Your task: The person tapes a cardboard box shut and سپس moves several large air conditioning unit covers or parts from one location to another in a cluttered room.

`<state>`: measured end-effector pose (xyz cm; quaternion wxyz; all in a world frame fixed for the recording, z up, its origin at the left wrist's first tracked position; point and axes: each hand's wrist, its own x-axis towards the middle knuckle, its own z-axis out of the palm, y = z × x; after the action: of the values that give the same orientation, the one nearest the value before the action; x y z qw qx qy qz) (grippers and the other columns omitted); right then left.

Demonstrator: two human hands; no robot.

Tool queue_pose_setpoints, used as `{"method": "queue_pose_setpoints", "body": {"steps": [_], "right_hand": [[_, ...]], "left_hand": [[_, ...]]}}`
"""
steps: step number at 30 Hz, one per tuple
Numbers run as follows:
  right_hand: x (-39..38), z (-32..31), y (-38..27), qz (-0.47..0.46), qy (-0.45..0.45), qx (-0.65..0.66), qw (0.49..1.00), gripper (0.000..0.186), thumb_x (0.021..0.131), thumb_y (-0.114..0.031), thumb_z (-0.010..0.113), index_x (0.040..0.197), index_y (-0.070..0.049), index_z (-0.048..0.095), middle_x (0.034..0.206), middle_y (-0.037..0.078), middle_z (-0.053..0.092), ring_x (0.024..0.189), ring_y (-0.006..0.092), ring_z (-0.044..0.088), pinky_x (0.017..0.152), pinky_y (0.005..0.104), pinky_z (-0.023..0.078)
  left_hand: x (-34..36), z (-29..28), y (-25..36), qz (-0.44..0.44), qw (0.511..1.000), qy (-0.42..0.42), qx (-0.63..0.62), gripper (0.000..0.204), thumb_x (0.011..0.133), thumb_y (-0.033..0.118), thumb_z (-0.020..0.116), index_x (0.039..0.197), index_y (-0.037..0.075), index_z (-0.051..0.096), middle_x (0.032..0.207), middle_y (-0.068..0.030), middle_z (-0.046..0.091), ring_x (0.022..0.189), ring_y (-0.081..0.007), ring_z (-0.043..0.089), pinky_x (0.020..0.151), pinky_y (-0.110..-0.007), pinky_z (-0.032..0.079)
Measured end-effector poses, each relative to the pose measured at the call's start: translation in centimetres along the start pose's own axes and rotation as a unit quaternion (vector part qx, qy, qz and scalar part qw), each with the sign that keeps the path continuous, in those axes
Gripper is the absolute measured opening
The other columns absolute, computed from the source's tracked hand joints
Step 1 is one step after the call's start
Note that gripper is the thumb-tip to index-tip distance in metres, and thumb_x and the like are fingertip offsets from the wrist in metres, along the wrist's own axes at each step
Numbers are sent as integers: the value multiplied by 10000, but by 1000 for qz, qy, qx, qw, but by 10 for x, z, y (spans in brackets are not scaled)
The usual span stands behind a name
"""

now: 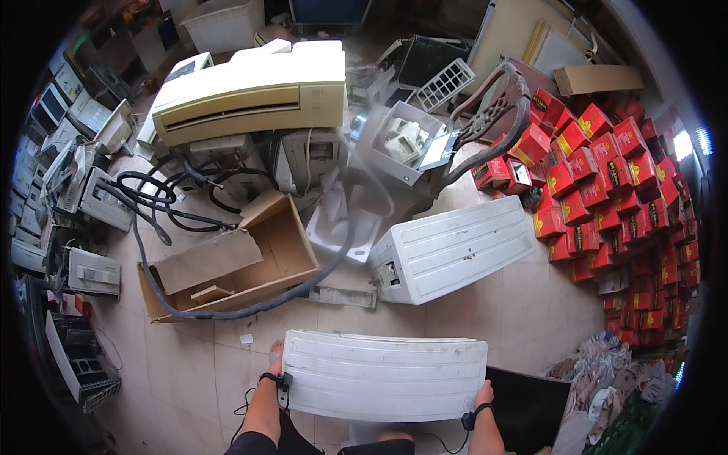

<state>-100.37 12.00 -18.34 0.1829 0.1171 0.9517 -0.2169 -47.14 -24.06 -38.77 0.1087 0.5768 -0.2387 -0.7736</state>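
A long white ribbed panel (385, 379), scuffed with grey marks, spans the space in front of my body. My left hand (276, 351) is closed on its left end near the far corner. At the panel's right end my right hand (484, 393) grips the edge, with most of its fingers hidden behind it. Each wrist wears a dark strap with a small device and cable. Beyond the panel lies a white ribbed air conditioner outdoor unit (462, 246) on the tiled floor, apart from my hands.
An open cardboard box (284, 254) with a thick dark hose (326, 282) over it lies ahead left. Behind it sits a cream indoor air conditioner (250, 95). Red boxes (607, 178) are piled right, near an ornate chair (489, 106). A dark flat screen (527, 409) lies by my right hand.
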Motion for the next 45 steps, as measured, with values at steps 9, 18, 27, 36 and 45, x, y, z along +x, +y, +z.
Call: {"method": "queue_pose_setpoints", "body": {"steps": [9,18,27,36,45], "right_hand": [[2,19,34,27,32,-38,998,590,925,-443,296,1050,29,628,1101,250,628,1065,433,553,913,459,419],[18,35,-17,21,4,-47,999,625,909,-473,299,1092,23,633,1135,239,623,1118,408,540,953,443,404],[48,56,-35,-3,-23,-47,999,643,916,-488,295,1111,33,618,1147,242,618,1127,403,538,953,447,401],[65,56,31,47,-84,132,987,597,930,-459,346,1146,28,616,1146,206,633,1095,344,570,934,391,418],[73,65,32,6,-28,-20,999,630,937,-471,299,1111,50,609,1144,236,619,1112,403,541,941,434,404]], "left_hand": [[-5,-9,22,-72,997,-8,-17,620,965,507,363,1259,-12,531,1087,-103,647,983,-193,600,872,-293,450],[-52,40,57,119,893,306,307,497,991,370,296,1091,29,643,1011,-260,638,973,-420,584,864,-462,442],[-83,84,82,56,779,471,411,585,986,411,286,877,-13,674,852,-260,646,807,-461,601,724,-537,462],[-98,105,63,72,771,458,437,502,987,360,302,872,10,643,876,-236,648,853,-446,593,749,-522,460],[-94,116,47,88,747,482,448,511,987,341,292,827,-24,611,862,-255,633,842,-464,576,760,-531,439]]}}
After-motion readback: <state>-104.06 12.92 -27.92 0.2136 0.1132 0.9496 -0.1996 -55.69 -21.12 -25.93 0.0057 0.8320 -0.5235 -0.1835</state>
